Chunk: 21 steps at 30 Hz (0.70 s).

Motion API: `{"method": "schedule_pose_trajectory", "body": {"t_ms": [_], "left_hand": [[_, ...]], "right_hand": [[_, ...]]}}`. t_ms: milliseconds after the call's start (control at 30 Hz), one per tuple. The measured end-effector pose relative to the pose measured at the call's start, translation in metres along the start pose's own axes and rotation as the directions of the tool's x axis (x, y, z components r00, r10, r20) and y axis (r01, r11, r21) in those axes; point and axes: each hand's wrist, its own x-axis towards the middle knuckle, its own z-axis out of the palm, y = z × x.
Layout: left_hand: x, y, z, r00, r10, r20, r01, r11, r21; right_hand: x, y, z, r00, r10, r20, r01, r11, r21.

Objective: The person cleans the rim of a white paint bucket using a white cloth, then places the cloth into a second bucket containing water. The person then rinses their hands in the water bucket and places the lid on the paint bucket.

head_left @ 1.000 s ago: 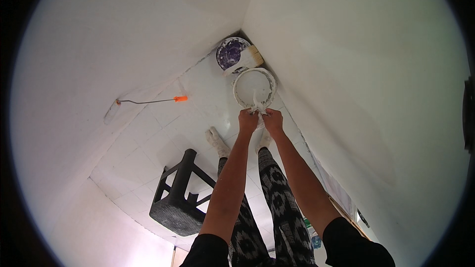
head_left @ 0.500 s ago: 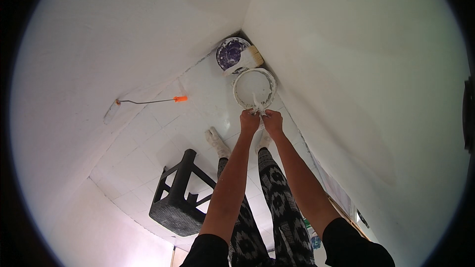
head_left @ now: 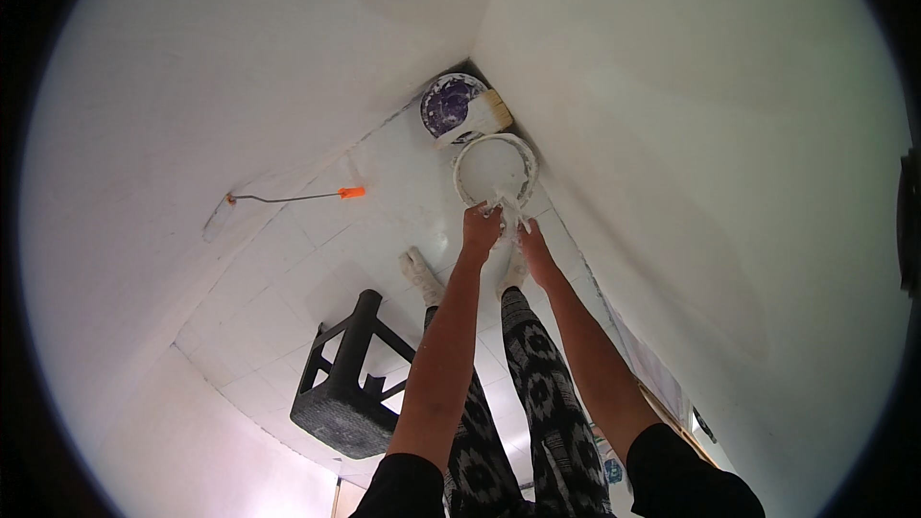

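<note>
A white bucket [head_left: 533,173] holds a pale liquid and has white smears round its rim. At its near edge, a limp, white-coated piece [head_left: 508,201] hangs between my hands; it looks like a wet rag or film, but its kind is unclear. My left hand [head_left: 482,229] is closed on one part of it. My right hand [head_left: 533,242], a little lower and to the right, has its fingers closed round another part. Behind the bucket, a wide brush [head_left: 491,112] with pale bristles lies across a purple, white-splashed round lid or container [head_left: 443,105].
A paint roller [head_left: 297,199] with an orange handle rests against the left wall. Left of my legs is a black plastic stool [head_left: 345,412]. My feet [head_left: 420,275] are on white floor tiles [head_left: 326,240], near the corner of two pale walls.
My hands have moved slightly apart: the left rose toward the bucket's rim, while the right dropped a little. The white piece is now spread between them.
</note>
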Motion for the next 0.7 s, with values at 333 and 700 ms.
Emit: {"method": "schedule_pose_trajectory", "body": {"t_ms": [333, 700], "left_hand": [[0.012, -0.011, -0.01, 0.999, -0.032, 0.003, 0.032, 0.993, -0.11], [0.004, -0.035, -0.002, 0.975, 0.22, 0.012, -0.218, 0.957, 0.191]], "right_hand": [[0.003, 0.008, 0.0, 0.982, -0.12, 0.147, 0.147, 0.971, -0.19], [-0.004, -0.004, 0.008, 0.914, -0.4, -0.068, 0.317, 0.809, -0.496]]}}
